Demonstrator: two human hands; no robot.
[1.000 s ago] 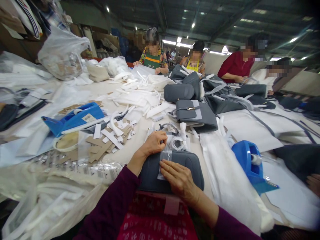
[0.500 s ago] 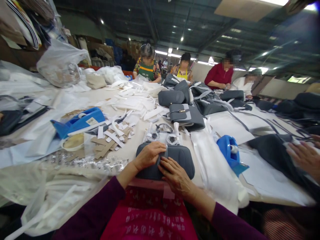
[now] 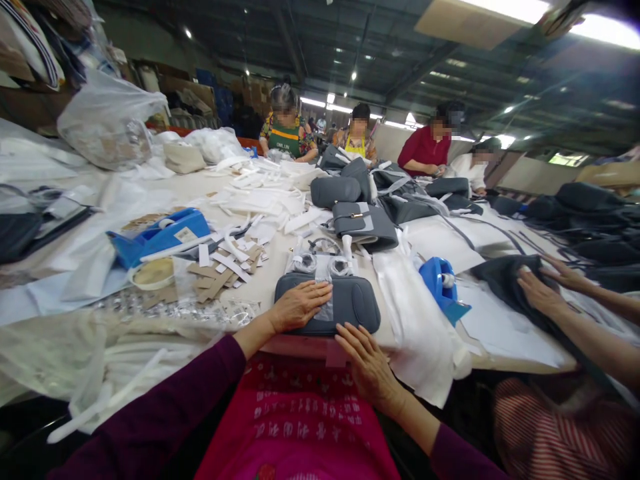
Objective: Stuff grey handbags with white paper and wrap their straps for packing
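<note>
A dark grey handbag [image 3: 353, 303] lies flat at the table edge in front of me, with a translucent strip down its middle. My left hand [image 3: 303, 305] rests flat on the bag's left half, fingers stretched out across it towards the strip. At the bag's near right edge is my right hand [image 3: 367, 363], fingers extended, the tips at the rim. Just beyond the bag, plastic-wrapped rings and hardware [image 3: 323, 261] lie under clear film. A small translucent piece [image 3: 339, 353] hangs near the table edge by my right hand.
Blue tape dispensers stand left [image 3: 160, 235] and right [image 3: 443, 287]. Cardboard strips [image 3: 225, 270] lie left of the bag, white padding [image 3: 415, 327] right. Grey bags [image 3: 367, 227] are piled beyond. A co-worker's hands [image 3: 545, 290] press dark material at right; other people work across the table.
My right hand has slid off the bag's middle towards its near right edge. The left hand stays on the bag, now flatter. The co-worker's hands at right have come further into view.
</note>
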